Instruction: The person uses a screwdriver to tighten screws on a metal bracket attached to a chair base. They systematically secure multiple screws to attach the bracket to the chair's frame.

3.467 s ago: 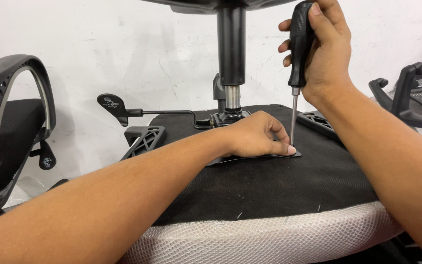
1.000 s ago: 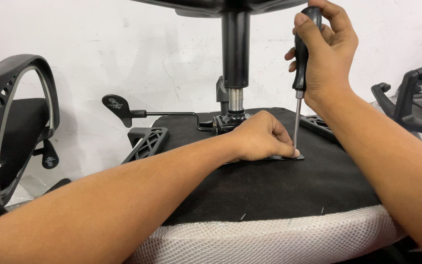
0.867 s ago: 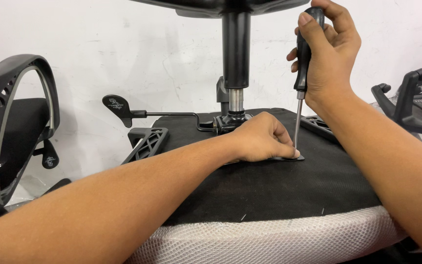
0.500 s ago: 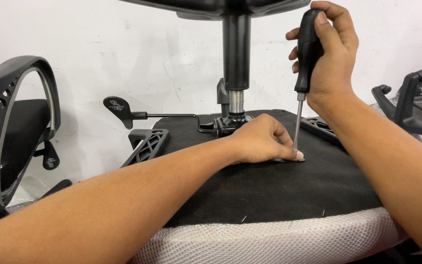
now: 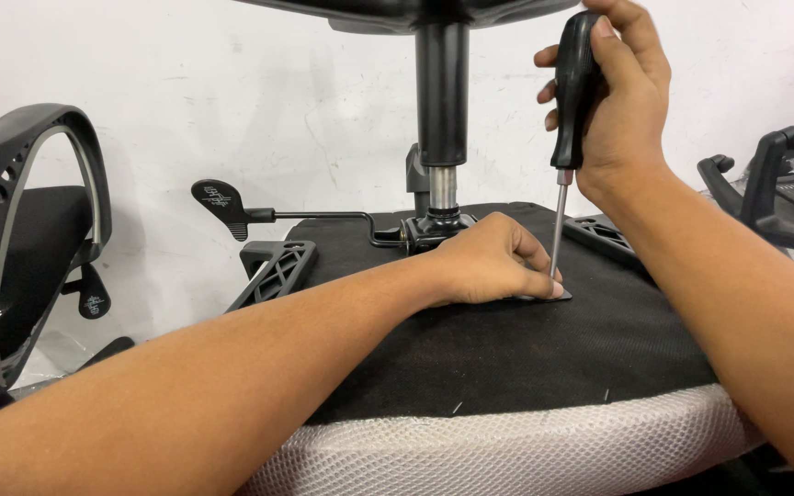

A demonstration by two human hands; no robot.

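An upturned office chair seat (image 5: pixel 507 358) lies in front of me, black fabric underside up, white mesh edge toward me. My right hand (image 5: pixel 622 96) grips the black handle of a screwdriver (image 5: pixel 572 101) held upright, its tip down on the seat near a flat black plate (image 5: pixel 558 296). My left hand (image 5: pixel 493 262) rests curled on the seat, fingertips pressing at the screwdriver tip; what lies under them is hidden. The chair's gas cylinder (image 5: pixel 441 101) rises from the mechanism (image 5: pixel 429 230) behind my left hand.
A black lever with paddle handle (image 5: pixel 222 202) sticks out left from the mechanism. A black armrest bracket (image 5: pixel 273 271) lies at the seat's left. Another chair back (image 5: pixel 20 248) stands far left; more chair parts (image 5: pixel 774 193) at right. White wall behind.
My right hand has shifted its grip on the screwdriver handle, turning slightly. The left hand stays pressed at the tip. The view has barely moved.
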